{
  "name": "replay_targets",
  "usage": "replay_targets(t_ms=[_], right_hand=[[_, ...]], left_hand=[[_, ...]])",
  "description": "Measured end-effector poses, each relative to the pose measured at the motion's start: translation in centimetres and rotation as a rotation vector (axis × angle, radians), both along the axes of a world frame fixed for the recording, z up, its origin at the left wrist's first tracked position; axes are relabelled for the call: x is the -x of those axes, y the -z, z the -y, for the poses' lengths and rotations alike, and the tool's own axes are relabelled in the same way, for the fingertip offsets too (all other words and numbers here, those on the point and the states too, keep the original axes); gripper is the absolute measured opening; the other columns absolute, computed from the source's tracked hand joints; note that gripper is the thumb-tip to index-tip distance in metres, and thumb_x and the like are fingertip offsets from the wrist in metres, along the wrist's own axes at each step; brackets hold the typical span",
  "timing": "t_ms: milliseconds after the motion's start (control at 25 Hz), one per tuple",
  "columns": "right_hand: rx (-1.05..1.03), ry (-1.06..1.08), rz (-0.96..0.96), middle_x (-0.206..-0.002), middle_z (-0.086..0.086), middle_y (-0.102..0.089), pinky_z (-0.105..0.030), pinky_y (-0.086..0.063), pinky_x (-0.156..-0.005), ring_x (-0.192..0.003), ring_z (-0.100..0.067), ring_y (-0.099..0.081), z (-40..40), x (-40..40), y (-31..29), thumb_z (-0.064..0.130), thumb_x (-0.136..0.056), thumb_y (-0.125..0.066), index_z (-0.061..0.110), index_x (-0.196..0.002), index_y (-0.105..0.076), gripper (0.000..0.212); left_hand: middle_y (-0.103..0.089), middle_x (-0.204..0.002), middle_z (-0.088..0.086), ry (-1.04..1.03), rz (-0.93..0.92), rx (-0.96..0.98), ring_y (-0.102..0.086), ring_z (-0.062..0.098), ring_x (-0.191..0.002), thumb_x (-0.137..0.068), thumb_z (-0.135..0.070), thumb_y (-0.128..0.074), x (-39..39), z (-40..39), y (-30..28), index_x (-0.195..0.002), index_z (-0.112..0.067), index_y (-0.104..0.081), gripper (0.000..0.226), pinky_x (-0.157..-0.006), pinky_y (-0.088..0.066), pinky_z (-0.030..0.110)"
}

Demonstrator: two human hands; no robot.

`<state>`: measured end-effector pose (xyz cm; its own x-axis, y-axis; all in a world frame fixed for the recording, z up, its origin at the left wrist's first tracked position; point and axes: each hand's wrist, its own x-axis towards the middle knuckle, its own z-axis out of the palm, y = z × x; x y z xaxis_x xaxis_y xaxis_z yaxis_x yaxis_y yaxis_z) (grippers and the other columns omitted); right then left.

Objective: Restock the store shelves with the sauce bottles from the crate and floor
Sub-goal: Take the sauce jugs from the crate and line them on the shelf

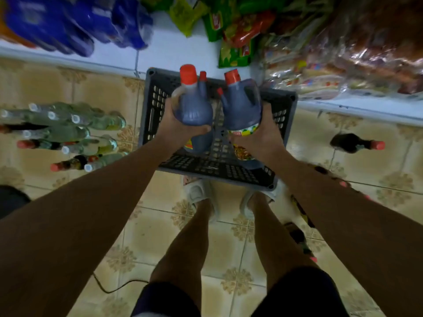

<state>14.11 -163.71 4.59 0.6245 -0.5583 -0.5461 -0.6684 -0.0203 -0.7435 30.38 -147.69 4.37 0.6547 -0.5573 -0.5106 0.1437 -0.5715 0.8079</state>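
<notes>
above the crate [212, 165] | left hand [176, 126] grips one sauce jug [193, 104] | right hand [261, 138] grips another jug [241, 104]

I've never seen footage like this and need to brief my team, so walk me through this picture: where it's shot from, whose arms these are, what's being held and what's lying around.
There is no machine here. The one picture comes from a camera worn on a person's head, looking down past their arms and legs to a tiled floor.

The left hand grips one dark sauce jug with a red cap; the right hand grips a second jug. Both are held above a dark plastic crate on the floor, just ahead of the person's feet.

Left of the crate is a cluster of bottles, clear and dark. To the right, one dark bottle is alone. Along the top runs a white shelf with packaged goods.
</notes>
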Motion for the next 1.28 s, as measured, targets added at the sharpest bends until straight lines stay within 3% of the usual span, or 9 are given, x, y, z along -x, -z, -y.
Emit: replay_targets(t_ms=[80, 240, 360, 480, 600, 760, 920, 1040, 1280], right_hand=[[0.0, 0.074, 0.038, -0.121, 0.01, -0.054, -0.015, -0.049, -0.084, -0.103, -0.007, -0.053, 0.4, 1.1, -4.2, 0.025, -0.072, -0.088, 0.02, -0.142, -0.034, 0.088], [0.007, 0.202, 0.123, -0.13, 0.009, -0.06, -0.038, -0.054, -0.097, -0.113, -0.01, -0.062, 1.2, 3.1, -11.4, 0.026, -0.065, -0.091, 0.024, -0.141, -0.035, 0.094], [0.026, 0.3, 0.211, -0.123, 0.022, -0.058, -0.025, -0.056, -0.091, -0.11, 0.005, -0.061, 2.5, 4.2, -15.6, 0.017, -0.067, -0.091, 0.022, -0.14, -0.034, 0.092], [0.063, 0.358, 0.313, -0.117, 0.026, -0.057, -0.008, -0.05, -0.08, -0.103, 0.014, -0.06, 4.1, 4.5, -18.8, 0.007, -0.069, -0.089, 0.022, -0.137, -0.033, 0.09], [0.115, 0.398, 0.412, -0.125, 0.023, -0.054, -0.008, -0.048, -0.086, -0.111, 0.011, -0.059, 6.2, 4.2, -22.1, 0.005, -0.068, -0.088, 0.015, -0.146, -0.029, 0.098], [0.2, 0.408, 0.521, -0.123, 0.021, -0.052, -0.008, -0.048, -0.086, -0.11, 0.01, -0.058, 9.8, 3.7, -25.2, 0.004, -0.069, -0.087, 0.017, -0.138, -0.033, 0.089], [0.291, 0.396, 0.569, -0.123, 0.013, -0.053, -0.007, -0.047, -0.083, -0.107, 0.01, -0.059, 13.9, 3.6, -27.1, 0.005, -0.07, -0.086, 0.011, -0.138, -0.032, 0.087], [0.369, 0.421, 0.587, -0.124, 0.008, -0.054, -0.009, -0.049, -0.084, -0.108, 0.006, -0.06, 17.2, 3.2, -27.4, 0.008, -0.069, -0.087, 0.009, -0.137, -0.032, 0.088], [0.423, 0.473, 0.657, -0.135, 0.001, -0.05, -0.022, -0.053, -0.096, -0.117, -0.001, -0.058, 23.0, 2.0, -26.4, 0.01, -0.068, -0.089, 0.008, -0.142, -0.026, 0.096]], left_hand=[[-0.048, -0.143, 0.009, 0.041, -0.043, 0.003, -0.055, 0.012, -0.122, -0.067, -0.005, -0.09, 0.1, 0.3, -3.6, -0.139, -0.014, -0.037, 0.09, -0.084, -0.051, 0.011], [-0.066, -0.128, -0.002, 0.115, -0.134, -0.022, -0.063, 0.003, -0.114, -0.071, -0.017, -0.089, -0.3, 2.2, -11.1, -0.136, -0.016, -0.051, 0.075, -0.093, -0.055, 0.025], [-0.068, -0.108, -0.012, 0.184, -0.07, 0.027, -0.064, -0.014, -0.096, -0.076, -0.009, -0.084, -0.4, 4.7, -16.5, -0.113, -0.031, -0.058, 0.051, -0.083, -0.053, 0.012], [-0.065, -0.114, -0.014, 0.256, -0.04, 0.097, -0.063, -0.011, -0.102, -0.075, -0.006, -0.083, -0.7, 6.7, -20.4, -0.116, -0.033, -0.055, 0.056, -0.081, -0.051, 0.011], [-0.061, -0.124, -0.014, 0.293, 0.008, 0.162, -0.06, -0.011, -0.11, -0.073, -0.007, -0.084, -1.0, 9.4, -23.7, -0.134, -0.02, -0.046, 0.073, -0.083, -0.049, 0.009], [-0.061, -0.13, -0.009, 0.437, 0.04, 0.203, -0.061, -0.001, -0.117, -0.066, -0.018, -0.089, -2.4, 13.7, -28.0, -0.131, -0.034, -0.043, 0.08, -0.087, -0.053, 0.016], [-0.071, -0.102, -0.022, 0.474, 0.079, 0.272, -0.068, -0.009, -0.093, -0.075, -0.009, -0.083, -3.5, 19.1, -31.1, -0.133, -0.028, -0.042, 0.074, -0.071, -0.057, 0.012], [-0.067, -0.124, -0.011, 0.462, 0.11, 0.336, -0.066, 0.007, -0.113, -0.067, -0.022, -0.086, -4.0, 23.3, -31.7, -0.13, -0.036, -0.044, 0.077, -0.083, -0.061, 0.033], [-0.063, -0.128, -0.005, 0.411, 0.194, 0.387, -0.064, 0.007, -0.114, -0.067, -0.015, -0.089, -3.7, 31.5, -29.5, -0.139, -0.019, -0.043, 0.085, -0.079, -0.058, 0.024]])
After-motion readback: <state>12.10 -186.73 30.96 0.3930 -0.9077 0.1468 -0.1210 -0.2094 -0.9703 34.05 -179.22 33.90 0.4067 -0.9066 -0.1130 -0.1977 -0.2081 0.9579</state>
